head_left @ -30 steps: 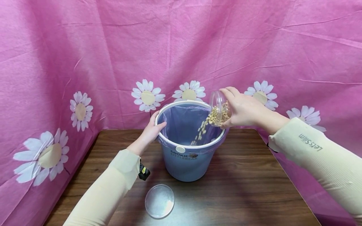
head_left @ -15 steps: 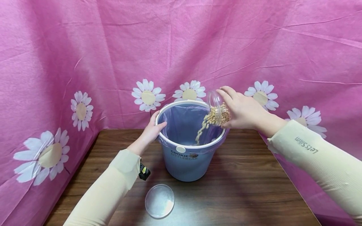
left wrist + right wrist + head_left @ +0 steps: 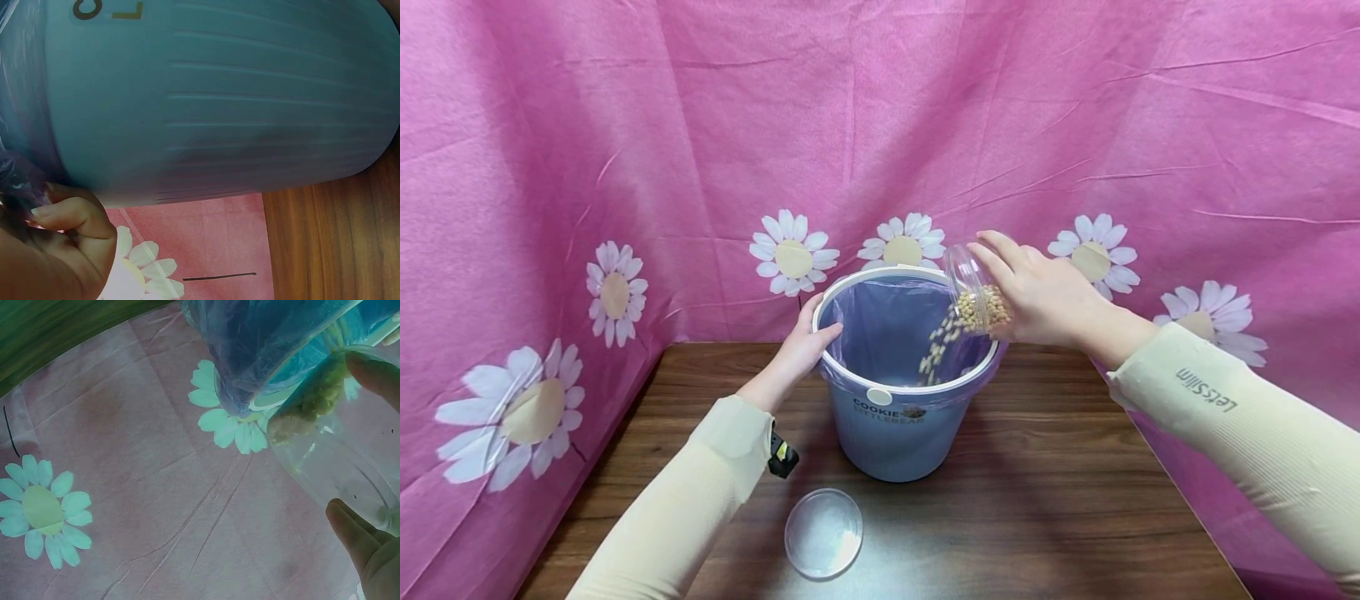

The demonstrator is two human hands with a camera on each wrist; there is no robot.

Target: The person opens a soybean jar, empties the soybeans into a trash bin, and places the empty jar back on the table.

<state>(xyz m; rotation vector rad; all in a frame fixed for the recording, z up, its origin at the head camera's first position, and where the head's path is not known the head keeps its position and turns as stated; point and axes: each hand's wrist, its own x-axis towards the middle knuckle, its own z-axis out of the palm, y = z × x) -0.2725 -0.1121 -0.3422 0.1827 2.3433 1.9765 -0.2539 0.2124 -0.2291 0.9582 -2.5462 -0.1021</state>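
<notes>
Head view: I see the right hand curled round a clear jar, up at two o'clock on the bucket. The jar is tipped, its mouth towards nine o'clock, and pale beans drop from it into the purple liner; more sit inside, low against the wall. From the right wrist, the jar sits between spread digits, one pressed on it near one o'clock, another near six, with beans bunched at its mouth towards eleven. Whether the jar touches the white rim, I can't tell.

The left hand grips that rim at nine o'clock, thumb over the top, fingers bent outside against the liner's edge. A clear lid lies on the wooden table at seven o'clock from the bucket.
</notes>
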